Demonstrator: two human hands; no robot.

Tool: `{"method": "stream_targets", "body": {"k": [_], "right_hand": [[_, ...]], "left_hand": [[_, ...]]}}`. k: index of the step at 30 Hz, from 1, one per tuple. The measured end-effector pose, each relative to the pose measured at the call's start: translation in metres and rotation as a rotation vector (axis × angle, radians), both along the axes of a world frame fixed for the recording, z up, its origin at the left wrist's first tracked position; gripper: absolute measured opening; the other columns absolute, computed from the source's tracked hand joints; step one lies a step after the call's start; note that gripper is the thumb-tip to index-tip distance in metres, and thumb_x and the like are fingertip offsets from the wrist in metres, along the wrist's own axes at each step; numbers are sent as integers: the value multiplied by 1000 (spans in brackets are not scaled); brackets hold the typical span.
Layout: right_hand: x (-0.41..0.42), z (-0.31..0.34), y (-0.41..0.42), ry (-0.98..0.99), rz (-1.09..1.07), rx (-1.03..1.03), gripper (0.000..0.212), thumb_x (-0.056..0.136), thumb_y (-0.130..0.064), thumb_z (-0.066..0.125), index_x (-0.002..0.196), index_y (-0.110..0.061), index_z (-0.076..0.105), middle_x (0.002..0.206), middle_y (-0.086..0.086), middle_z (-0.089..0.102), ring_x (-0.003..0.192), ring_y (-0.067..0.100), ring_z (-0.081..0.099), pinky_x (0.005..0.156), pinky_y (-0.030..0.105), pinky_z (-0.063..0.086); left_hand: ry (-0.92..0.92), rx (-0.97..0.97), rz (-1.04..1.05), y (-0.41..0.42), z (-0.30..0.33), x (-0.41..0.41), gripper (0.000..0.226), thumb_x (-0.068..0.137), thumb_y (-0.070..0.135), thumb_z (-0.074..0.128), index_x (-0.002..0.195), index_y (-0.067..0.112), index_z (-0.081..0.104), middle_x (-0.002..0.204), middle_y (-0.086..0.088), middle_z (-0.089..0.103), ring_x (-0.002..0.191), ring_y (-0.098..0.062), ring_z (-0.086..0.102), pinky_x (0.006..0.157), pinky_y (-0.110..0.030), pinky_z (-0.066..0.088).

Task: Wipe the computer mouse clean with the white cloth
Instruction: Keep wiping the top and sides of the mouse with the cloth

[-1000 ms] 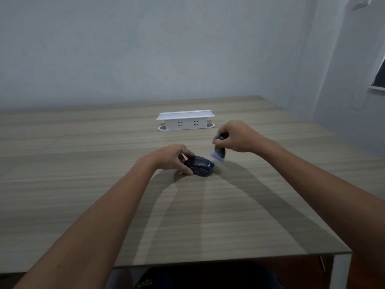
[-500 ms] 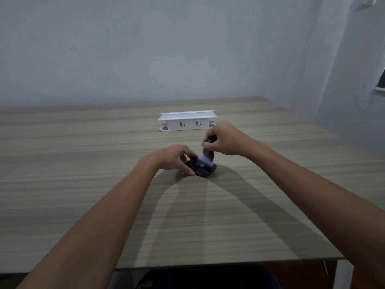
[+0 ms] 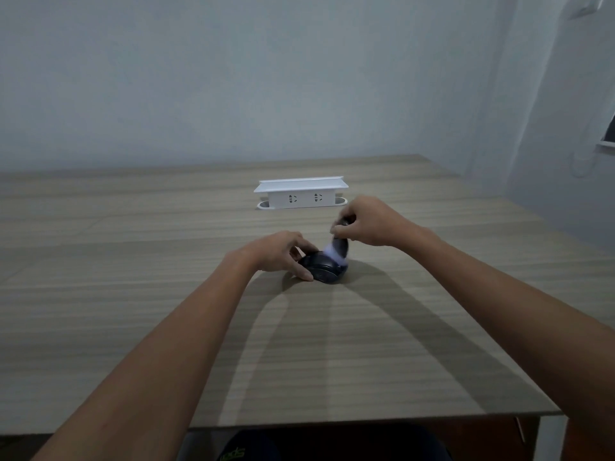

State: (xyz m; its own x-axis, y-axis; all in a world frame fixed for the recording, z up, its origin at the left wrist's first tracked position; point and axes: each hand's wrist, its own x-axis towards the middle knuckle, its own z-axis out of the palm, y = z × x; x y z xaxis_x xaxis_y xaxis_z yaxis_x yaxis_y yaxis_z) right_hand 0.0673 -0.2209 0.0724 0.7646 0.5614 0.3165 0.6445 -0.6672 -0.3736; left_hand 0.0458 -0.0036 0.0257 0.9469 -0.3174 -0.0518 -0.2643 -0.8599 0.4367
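At frame centre, the left hand [image 3: 278,254] grips the mouse [image 3: 324,269]; the right hand [image 3: 367,224] pinches the cloth [image 3: 334,251] on it.

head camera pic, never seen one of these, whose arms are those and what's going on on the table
The camera sits on a person's head and looks forward and down, so the two bare arms reaching in from the bottom are the wearer's own. No robot is involved.

They work at a wooden table. The left hand steadies a dark computer mouse that rests on the table. The right hand pinches a small white cloth and presses it onto the top of the mouse to wipe it. The cloth is blurred, so its shape is unclear.

Farther back stands a white power strip with sockets on its front.
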Motion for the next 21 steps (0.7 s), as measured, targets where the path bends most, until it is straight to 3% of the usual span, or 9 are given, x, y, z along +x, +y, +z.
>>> {"method": "stream_targets", "body": {"k": [4, 8, 11, 13, 16, 19, 21], "right_hand": [[3, 0, -17, 49, -37, 65, 13, 82, -19, 70, 82, -10, 79, 63, 1, 66, 53, 9, 53, 45, 10, 36], [1, -9, -25, 208, 27, 134, 17, 85, -25, 70, 84, -10, 78, 58, 0, 63, 47, 7, 52, 49, 24, 45], [7, -6, -33, 99, -78, 116, 13, 83, -22, 70, 83, -13, 79, 55, -7, 61, 43, -1, 51, 55, 24, 41], [1, -4, -32, 133, -7, 180, 14, 84, -23, 71, 85, -12, 79, 57, -3, 63, 43, 0, 51, 51, 22, 43], [-6, -7, -26, 171, 82, 117, 15, 86, -22, 70, 87, -10, 79, 58, 0, 64, 43, 3, 52, 48, 21, 46], [1, -9, -27, 31, -34, 64, 14, 84, -20, 69, 88, -12, 80, 59, -9, 62, 48, 2, 52, 51, 14, 37], [-2, -9, -27, 27, -3, 93, 12, 84, -20, 70, 87, -14, 80, 60, -11, 62, 50, 0, 52, 49, 10, 35]], "left_hand": [[6, -5, -1, -1, 1, -1, 66, 73, 33, 86, 133, 21, 63, 112, 8, 55, 102, -14, 61, 100, -35, 49], [2, -7, 5, 0, 0, -2, 67, 73, 33, 86, 134, 21, 62, 109, 10, 54, 104, -15, 61, 101, -36, 50], [-4, -17, 1, 0, -1, -2, 66, 72, 33, 87, 133, 22, 63, 110, 9, 55, 103, -15, 61, 101, -35, 49], [-3, -15, 0, 0, 0, -2, 65, 73, 32, 86, 133, 22, 63, 111, 8, 55, 103, -15, 60, 100, -34, 49], [-6, -8, 5, 0, 0, -2, 65, 73, 32, 86, 133, 22, 63, 112, 7, 55, 103, -14, 60, 100, -34, 50], [-8, -19, 12, -1, -1, -3, 65, 74, 30, 86, 134, 20, 62, 112, 7, 54, 103, -16, 60, 99, -34, 50], [-8, -16, 15, -1, -1, -4, 66, 74, 30, 85, 135, 19, 62, 113, 6, 54, 102, -15, 60, 99, -33, 49]]}}
